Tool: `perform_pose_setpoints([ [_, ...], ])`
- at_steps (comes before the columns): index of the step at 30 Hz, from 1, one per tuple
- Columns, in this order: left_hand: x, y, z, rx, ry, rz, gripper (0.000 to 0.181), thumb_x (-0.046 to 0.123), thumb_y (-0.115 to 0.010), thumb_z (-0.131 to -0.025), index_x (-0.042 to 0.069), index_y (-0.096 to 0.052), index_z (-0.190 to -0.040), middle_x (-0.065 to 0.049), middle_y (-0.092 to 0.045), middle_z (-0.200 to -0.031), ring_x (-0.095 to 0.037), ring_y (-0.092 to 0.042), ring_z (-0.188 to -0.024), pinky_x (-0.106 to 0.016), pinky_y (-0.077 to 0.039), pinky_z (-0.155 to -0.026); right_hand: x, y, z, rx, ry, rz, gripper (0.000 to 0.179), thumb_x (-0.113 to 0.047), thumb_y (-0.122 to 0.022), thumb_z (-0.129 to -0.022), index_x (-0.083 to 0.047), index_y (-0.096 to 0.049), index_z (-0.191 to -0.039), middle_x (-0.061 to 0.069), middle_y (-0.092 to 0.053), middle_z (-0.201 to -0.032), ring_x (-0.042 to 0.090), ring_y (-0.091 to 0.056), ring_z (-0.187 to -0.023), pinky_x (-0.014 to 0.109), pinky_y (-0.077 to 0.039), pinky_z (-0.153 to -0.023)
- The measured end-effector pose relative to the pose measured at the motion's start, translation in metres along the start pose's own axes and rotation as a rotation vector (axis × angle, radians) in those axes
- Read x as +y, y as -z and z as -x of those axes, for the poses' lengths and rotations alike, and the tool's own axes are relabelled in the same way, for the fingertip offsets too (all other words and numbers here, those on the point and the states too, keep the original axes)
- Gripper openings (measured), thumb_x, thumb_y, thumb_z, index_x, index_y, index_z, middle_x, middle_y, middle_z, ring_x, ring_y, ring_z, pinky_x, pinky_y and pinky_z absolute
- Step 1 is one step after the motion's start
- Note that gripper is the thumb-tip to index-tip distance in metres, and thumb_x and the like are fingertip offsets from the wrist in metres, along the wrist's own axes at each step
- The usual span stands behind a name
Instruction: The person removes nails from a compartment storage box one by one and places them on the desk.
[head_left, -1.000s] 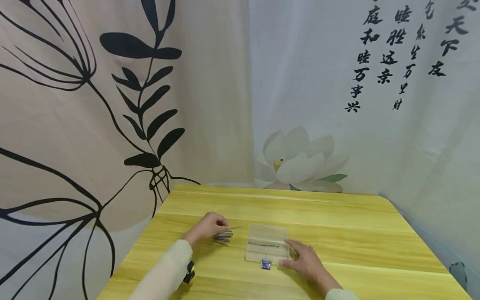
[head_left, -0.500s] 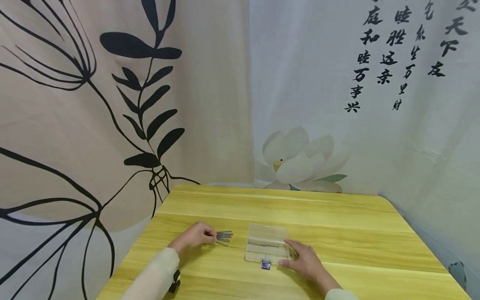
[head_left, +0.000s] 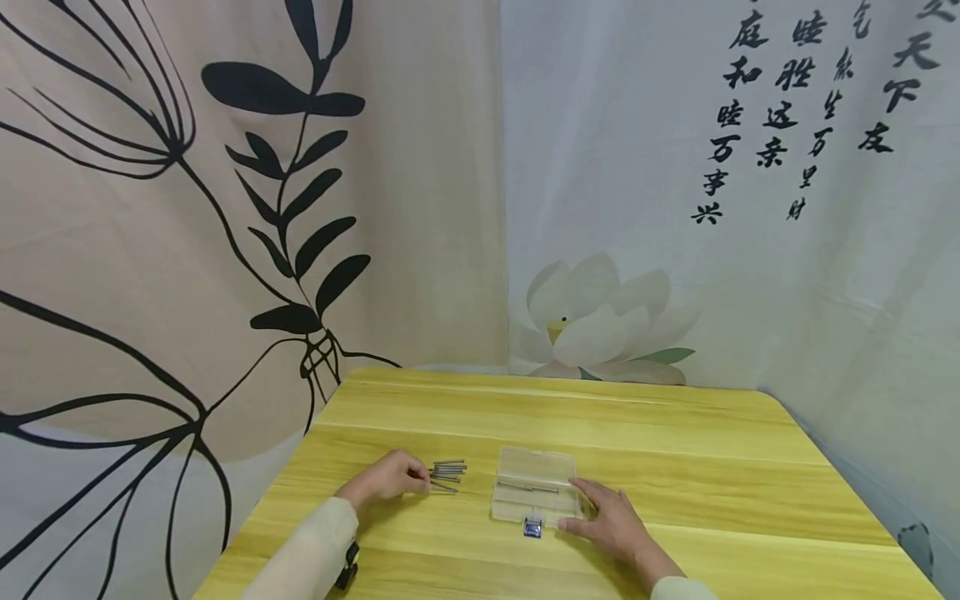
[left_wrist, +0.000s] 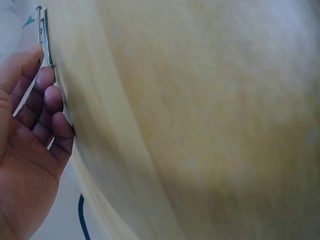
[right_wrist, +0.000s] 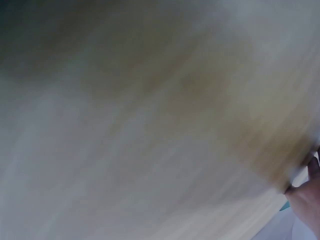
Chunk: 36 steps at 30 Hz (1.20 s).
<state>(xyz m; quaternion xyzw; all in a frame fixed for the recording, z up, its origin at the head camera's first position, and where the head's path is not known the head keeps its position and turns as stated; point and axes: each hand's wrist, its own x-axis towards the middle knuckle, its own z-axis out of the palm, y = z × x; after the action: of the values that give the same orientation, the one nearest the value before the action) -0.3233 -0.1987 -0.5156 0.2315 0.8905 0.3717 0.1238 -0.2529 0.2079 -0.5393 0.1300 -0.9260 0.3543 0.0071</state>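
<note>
My left hand is at the left end of a small row of long grey metal nails on the table. Its thumb and index finger pinch the end of the nearest nail. In the left wrist view, a nail with a flat head sticks up past the fingertips, and the other fingers curl loosely. To the right lies a clear plastic box, its lid tipped back, with a couple of nails inside. My right hand holds the box's right end between thumb and fingers; the right wrist view is blurred.
A blue-and-white latch or label juts from the box's front edge. The wood-grain table extends around both hands. Behind it hangs a printed curtain with plants and a lotus.
My left hand has drawn back left and toward me, from a lifted nail at the row's far side to the nearest nail. The right hand and box have stayed put.
</note>
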Motion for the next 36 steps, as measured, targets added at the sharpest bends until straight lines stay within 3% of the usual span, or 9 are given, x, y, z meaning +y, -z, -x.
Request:
perform_pose_setpoints([
  [23, -0.007, -0.003, -0.004, 0.031, 0.014, -0.025, 0.007, 0.01, -0.075, -0.089, 0.011, -0.074, -0.082, 0.005, -0.065, -0.08, -0.013, -0.056, -0.068, -0.028, -0.047, -0.056, 0.003, -0.001, -0.003, -0.014, -0.011, -0.018, 0.079, -0.051, -0.078, -0.08, -0.008, -0.053, -0.142, 0.023, -0.05, -0.142, 0.046, -0.042, -0.132, 0.068, -0.008, -0.11],
  [36, 0.002, 0.006, -0.01, 0.064, 0.023, -0.012, 0.004, 0.014, -0.075, -0.09, 0.011, -0.074, -0.087, 0.005, -0.067, -0.083, -0.013, -0.057, -0.075, -0.03, -0.047, -0.065, 0.002, 0.0, -0.002, -0.022, -0.02, -0.025, 0.078, -0.05, -0.078, -0.08, -0.009, -0.053, -0.142, 0.022, -0.05, -0.143, 0.046, -0.042, -0.133, 0.068, -0.008, -0.11],
])
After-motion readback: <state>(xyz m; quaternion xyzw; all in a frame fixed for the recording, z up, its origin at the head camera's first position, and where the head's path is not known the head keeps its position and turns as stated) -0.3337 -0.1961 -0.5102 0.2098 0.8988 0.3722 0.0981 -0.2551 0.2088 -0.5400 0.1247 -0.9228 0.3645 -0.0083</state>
